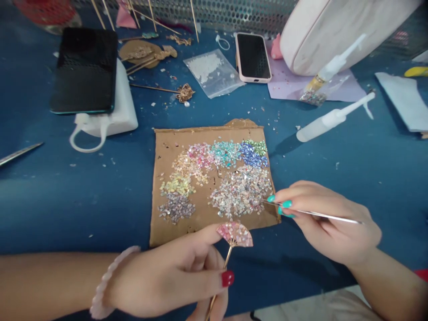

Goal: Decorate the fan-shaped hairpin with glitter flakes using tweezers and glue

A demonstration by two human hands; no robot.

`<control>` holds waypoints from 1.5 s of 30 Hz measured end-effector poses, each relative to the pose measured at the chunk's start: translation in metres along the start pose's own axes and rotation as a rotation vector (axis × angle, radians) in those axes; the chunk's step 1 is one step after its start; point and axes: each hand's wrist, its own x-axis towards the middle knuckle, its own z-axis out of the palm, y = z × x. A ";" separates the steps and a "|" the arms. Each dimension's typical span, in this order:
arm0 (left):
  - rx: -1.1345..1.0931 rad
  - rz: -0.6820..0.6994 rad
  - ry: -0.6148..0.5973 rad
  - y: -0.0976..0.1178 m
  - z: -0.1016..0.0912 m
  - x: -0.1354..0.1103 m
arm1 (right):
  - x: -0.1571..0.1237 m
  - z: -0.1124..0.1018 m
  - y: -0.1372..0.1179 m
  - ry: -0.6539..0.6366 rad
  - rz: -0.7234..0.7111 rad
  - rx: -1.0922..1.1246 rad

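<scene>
My left hand (174, 274) is closed around the thin gold stem of a fan-shaped hairpin (235, 235), whose fan is covered with pink sparkling stones. It holds the fan just over the near edge of a brown cardboard sheet (167, 147). My right hand (321, 218) pinches a thin metal pick (317, 214), its tip pointing left into a pile of silver rhinestones (240, 191) on the cardboard. Other coloured rhinestone piles (227, 154) lie further back on the sheet.
On the blue table: a dark phone (85, 69) on a white box, a pink-cased phone (253, 57), a bag of white beads (212, 71), two white glue bottles (331, 119), gold hairpin parts (183, 92), a pale pouch (334, 31), and a metal tool (20, 152) at left.
</scene>
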 end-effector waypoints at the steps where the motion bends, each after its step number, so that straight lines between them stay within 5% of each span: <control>1: 0.015 0.002 0.001 -0.001 0.000 -0.001 | 0.002 0.000 0.000 -0.005 -0.008 -0.013; 20: 0.142 -0.106 -0.036 0.004 -0.001 -0.005 | 0.013 0.001 0.001 -0.061 -0.020 -0.182; 45: 0.184 -0.021 -0.018 0.002 0.001 -0.003 | 0.010 0.000 -0.001 -0.078 -0.019 -0.212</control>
